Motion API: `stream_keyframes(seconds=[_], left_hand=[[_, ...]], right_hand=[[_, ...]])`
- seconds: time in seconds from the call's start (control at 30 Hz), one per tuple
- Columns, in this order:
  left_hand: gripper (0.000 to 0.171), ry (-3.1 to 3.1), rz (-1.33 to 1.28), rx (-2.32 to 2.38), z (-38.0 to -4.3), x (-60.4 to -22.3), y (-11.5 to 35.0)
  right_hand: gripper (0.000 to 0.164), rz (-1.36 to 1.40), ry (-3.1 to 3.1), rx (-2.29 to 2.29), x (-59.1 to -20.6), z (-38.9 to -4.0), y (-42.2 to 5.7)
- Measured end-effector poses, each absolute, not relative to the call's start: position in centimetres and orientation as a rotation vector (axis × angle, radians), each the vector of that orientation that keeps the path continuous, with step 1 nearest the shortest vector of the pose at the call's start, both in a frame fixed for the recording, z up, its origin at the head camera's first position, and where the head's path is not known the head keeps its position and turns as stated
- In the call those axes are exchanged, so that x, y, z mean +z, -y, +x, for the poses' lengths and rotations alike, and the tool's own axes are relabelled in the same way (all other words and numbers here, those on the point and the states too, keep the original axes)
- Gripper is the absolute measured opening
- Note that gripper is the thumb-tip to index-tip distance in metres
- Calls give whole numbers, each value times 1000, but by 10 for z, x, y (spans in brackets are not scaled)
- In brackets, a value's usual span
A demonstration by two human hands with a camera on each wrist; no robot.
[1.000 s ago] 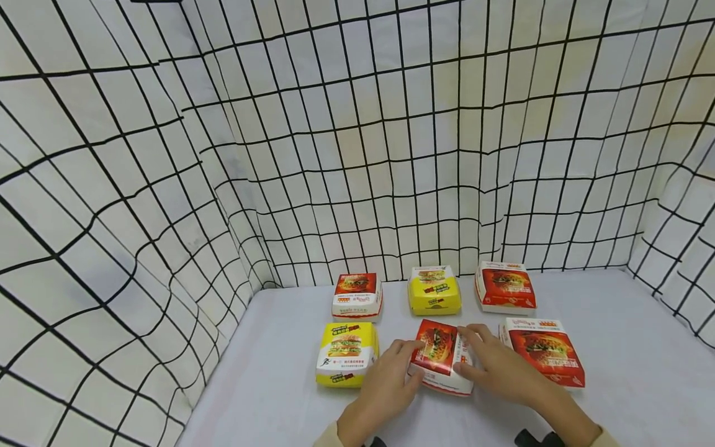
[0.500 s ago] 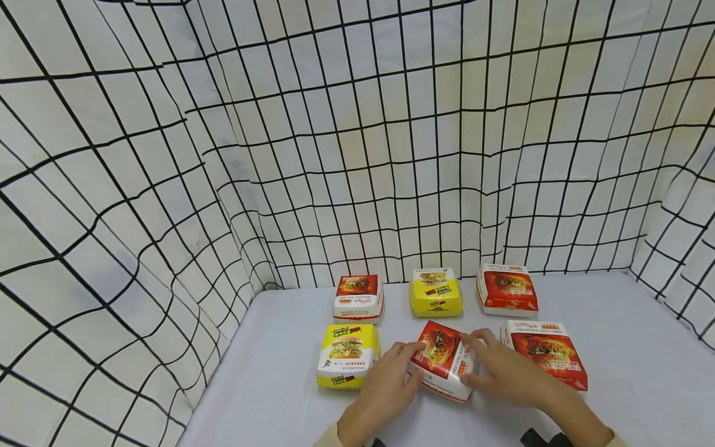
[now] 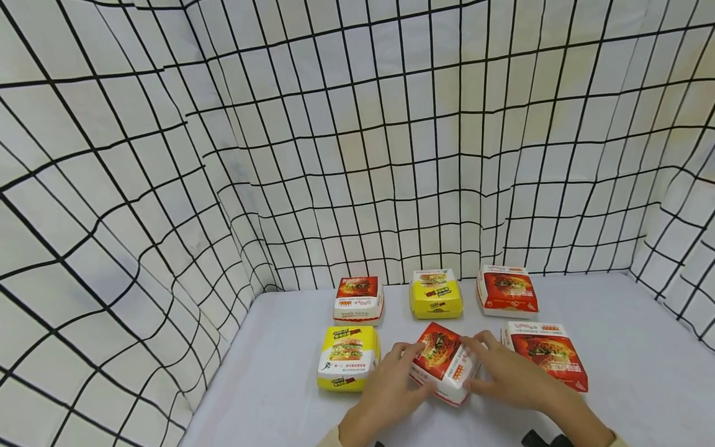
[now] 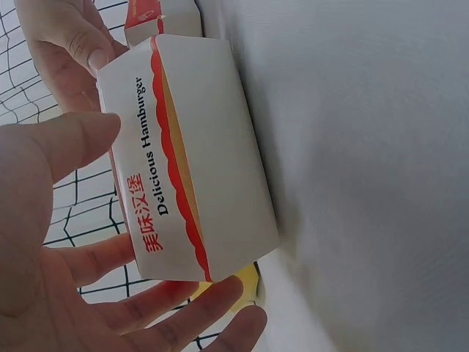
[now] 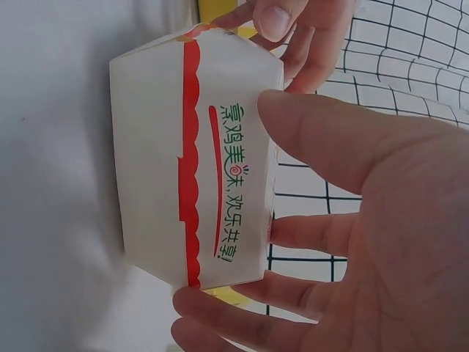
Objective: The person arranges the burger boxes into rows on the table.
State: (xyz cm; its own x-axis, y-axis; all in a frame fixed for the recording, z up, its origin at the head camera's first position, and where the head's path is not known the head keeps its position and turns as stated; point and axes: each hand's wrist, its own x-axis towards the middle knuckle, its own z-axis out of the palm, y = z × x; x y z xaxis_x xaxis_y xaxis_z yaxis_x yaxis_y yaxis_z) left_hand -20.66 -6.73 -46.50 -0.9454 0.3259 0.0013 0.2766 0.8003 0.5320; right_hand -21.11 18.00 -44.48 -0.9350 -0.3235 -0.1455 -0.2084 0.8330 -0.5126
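Red-and-white cardboard hamburger box [image 3: 440, 355], askew between the left hand [image 3: 391, 380] and right hand [image 3: 505, 377]. Grip: each hand part-spread, thumb and fingers holding its edges. Step, as judged: adjusting its angle. The next move likely calls for even pressure, clear of the yellow-and-white cardboard box [image 3: 347, 359] just left of the grip.

Along one side panel of the front middle box [image 3: 438, 351], the left wrist view shows "Delicious Hamburger" in black, beside the red Chinese characters "美味汉堡"; another panel, in the right wrist view, carries a green Chinese slogan ending "美味, 欢乐共享!" alongside a red line. Lettering on the front yellow-and-white box [image 3: 347, 361], the rear yellow box [image 3: 436, 295] and the front right box [image 3: 546, 355] is too small to read.
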Motion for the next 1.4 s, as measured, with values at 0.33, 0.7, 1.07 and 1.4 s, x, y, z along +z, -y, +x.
stream_keyframes(seconds=[0.33, 0.7, 1.07, 1.4], left_hand=[[87, -2935, 494, 775, -205, -467, 65], [96, -2939, 492, 781, -205, -470, 63], [100, -2918, 488, 781, -205, -468, 64], [100, -2820, 502, 875, -207, -465, 68]], right_hand=[[79, -441, -2816, -719, -444, -210, -180], [75, -464, -2827, -695, -439, -208, -180], [75, -482, -2845, -658, -440, -207, -181], [77, -383, -2827, -628, -436, -206, -181]])
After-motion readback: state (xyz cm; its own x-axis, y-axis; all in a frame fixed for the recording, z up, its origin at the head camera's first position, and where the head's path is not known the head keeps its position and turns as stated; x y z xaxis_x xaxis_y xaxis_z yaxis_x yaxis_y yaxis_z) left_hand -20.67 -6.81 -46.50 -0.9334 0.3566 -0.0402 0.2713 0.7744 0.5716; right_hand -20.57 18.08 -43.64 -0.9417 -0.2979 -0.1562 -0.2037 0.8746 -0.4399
